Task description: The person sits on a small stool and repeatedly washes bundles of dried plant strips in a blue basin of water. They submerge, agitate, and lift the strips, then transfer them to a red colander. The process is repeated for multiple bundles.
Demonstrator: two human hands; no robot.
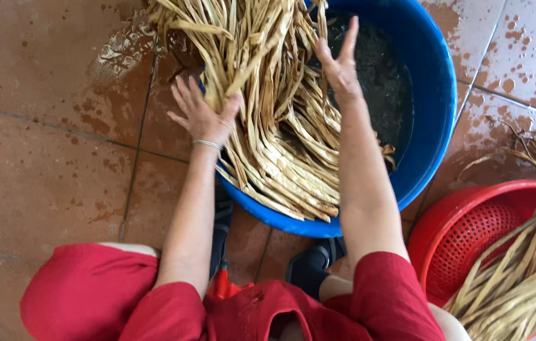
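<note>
Seen from above, a person in a loose red cloth garment (230, 309) crouches at the bottom edge of the frame, with the knees and lap partly cut off. Dark shoes (309, 265) peek out between the arms, mostly hidden by the round blue plastic tub (435, 95) that stands just ahead on the wet reddish-brown tiled floor (47, 158).

Both bare arms reach forward over the tub. The left hand (201, 113), with a thin bracelet at the wrist, presses its palm against the left side of a thick bundle of long, flat, pale tan dried plant strips (274, 113); its fingers are spread and loose, not clenched. The right hand (338, 63) rests against the right side of the same bundle, fingers straight and splayed, gripping nothing. The strips lie slanted across the tub, their near ends overhanging its near rim and their far ends running out of the top of the frame. Dark water fills the tub's right part; its depth is hard to judge.

At the lower right, a round red plastic perforated basket (470, 233), cut off by the frame, holds more of the same strips (520, 278).
</note>
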